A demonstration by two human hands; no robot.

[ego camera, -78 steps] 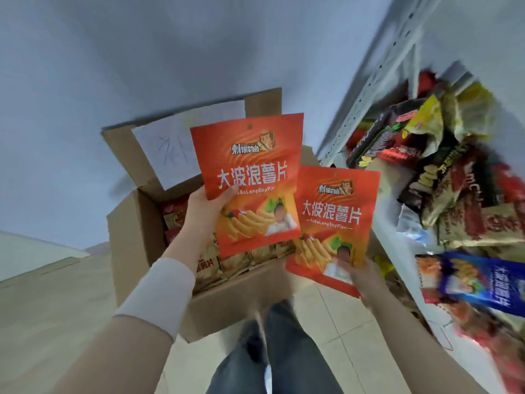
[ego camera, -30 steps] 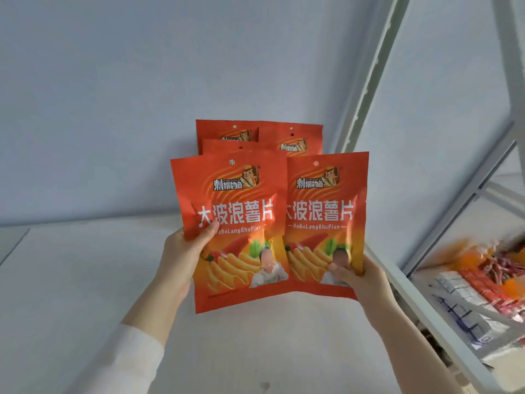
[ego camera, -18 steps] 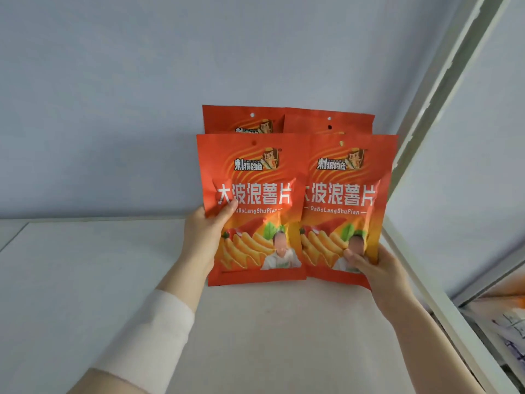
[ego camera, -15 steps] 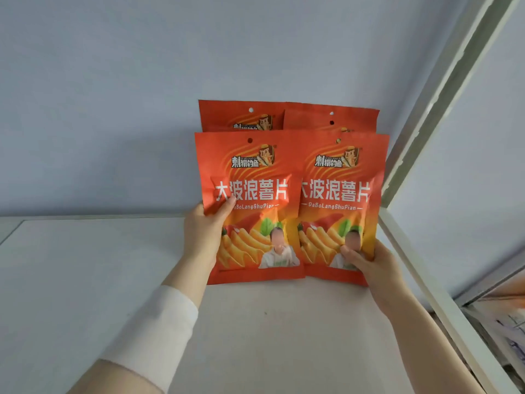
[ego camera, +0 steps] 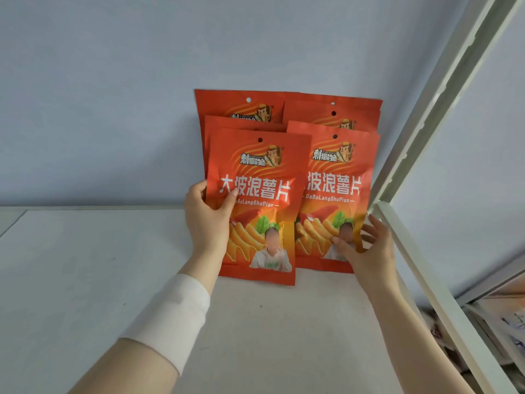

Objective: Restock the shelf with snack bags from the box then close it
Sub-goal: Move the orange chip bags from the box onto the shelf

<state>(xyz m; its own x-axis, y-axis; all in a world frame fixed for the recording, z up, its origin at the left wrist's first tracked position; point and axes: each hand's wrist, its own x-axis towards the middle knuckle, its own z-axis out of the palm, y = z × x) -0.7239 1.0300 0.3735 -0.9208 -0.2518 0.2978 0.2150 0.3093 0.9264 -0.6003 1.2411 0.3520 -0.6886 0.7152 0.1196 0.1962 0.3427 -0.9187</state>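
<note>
**Nearly placed: two front bags go upright on the shelf**

The left hand pinches the left bag at its left edge. The thumb lies across the printed face and the fingers curl round behind, which keeps the floppy pouch upright and facing out. The right hand is looser. Its thumb rests low on the face of the right bag, and its fingers are spread and fairly straight just past the bag's right edge. I cannot tell whether they touch the back. It looks like a steadying touch rather than a grip.

Both bags have their bottom edges down at the shelf, the left one overlapping the right a little. They lean on the back bags, which lean on the wall. Whether the left bag bears its full weight yet is unclear.

The stack sits tight into the right corner, near the post and the rail. That is probably so the row fills from one end and has something to lean on.

The step in hand looks like setting down. Letting go calls for care, because these slick pouches could slide forward or topple sideways into the bare stretch on the left. The box is out of view, so what remains in it cannot be judged, and closing it is not yet done.
</note>
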